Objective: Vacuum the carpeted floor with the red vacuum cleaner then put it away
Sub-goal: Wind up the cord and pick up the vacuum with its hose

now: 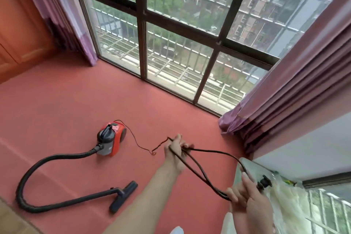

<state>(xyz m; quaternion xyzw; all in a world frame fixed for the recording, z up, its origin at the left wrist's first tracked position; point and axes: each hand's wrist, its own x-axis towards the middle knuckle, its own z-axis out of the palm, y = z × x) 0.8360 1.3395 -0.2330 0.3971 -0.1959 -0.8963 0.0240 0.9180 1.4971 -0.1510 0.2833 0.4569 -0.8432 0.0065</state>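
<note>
— Across the far side, what is filling the view?

— A tall window (180, 30) with dark frames is running wall to wall, with mauve curtains (296, 89) hanging at both ends. Below it the red carpet (76, 100) is spreading over the whole floor.

— And where is the machine sitting?

— The red vacuum cleaner (112, 137) is resting on the carpet left of centre, well apart from the window. Its black hose (38, 165) is curling away in a wide loop (almost a horseshoe) and is ending at the floor nozzle (124, 195), which is lying flat nearer the person.

— What are the hands doing?

— The power cord (199, 169) is trailing thinly from the back of the vacuum to the left hand (177, 151), which is reaching out with fingers curled tight around gathered strands. From there the loops are running back to the right hand (245, 194), which is closing round their other end, with the plug (264, 182) sticking out just beyond it.
</note>
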